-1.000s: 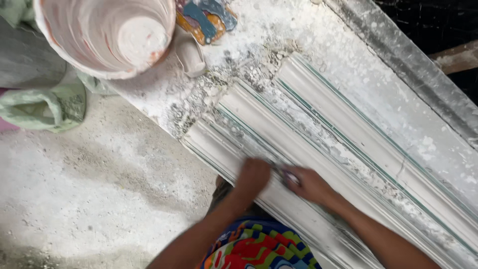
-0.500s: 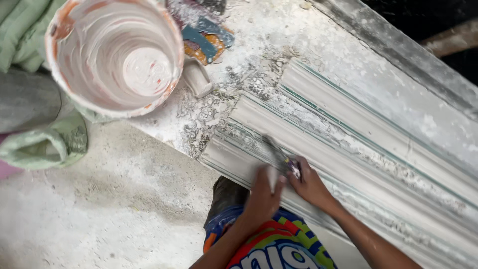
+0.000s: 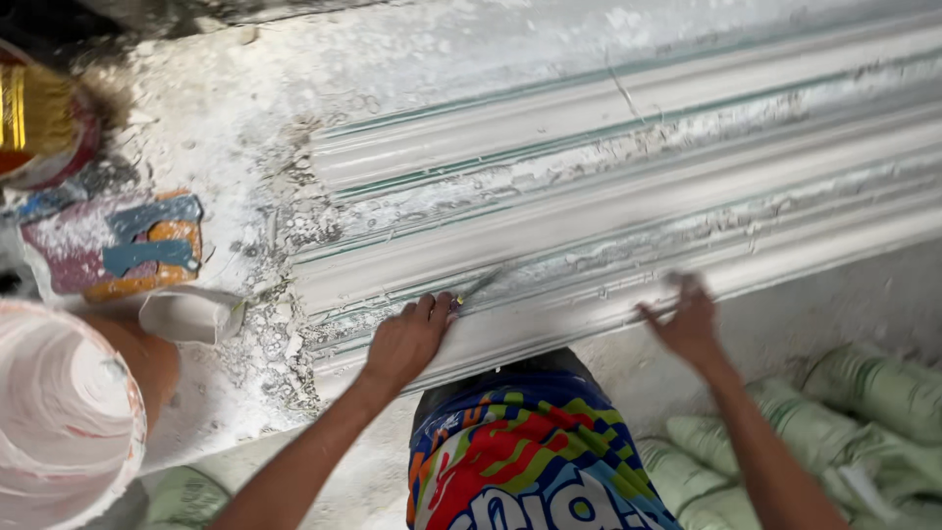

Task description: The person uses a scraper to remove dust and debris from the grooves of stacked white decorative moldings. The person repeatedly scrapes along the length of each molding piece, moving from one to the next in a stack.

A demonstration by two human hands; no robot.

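A long white plaster moulding (image 3: 628,186) with thin green lines lies across a dusty work surface. My left hand (image 3: 407,339) rests on the moulding's near edge, fingers closed around a thin metal scraper blade (image 3: 481,285) that points up and right into a groove. Further right along the same edge, my right hand (image 3: 687,319) is blurred, its fingers spread and nothing in it, touching or just above the moulding. My colourful patterned shirt (image 3: 520,461) fills the bottom middle.
A large white plaster-stained bucket (image 3: 59,422) stands at the lower left, with a small white cup (image 3: 191,314) beside it. A paint-smeared colourful board (image 3: 118,245) and a tin (image 3: 39,118) sit at the left. Green sacks (image 3: 863,393) lie at the lower right.
The view has swung so the moulding now runs nearly level. My right hand has come away from the scraper and moved right along the moulding. My left hand now has the scraper.
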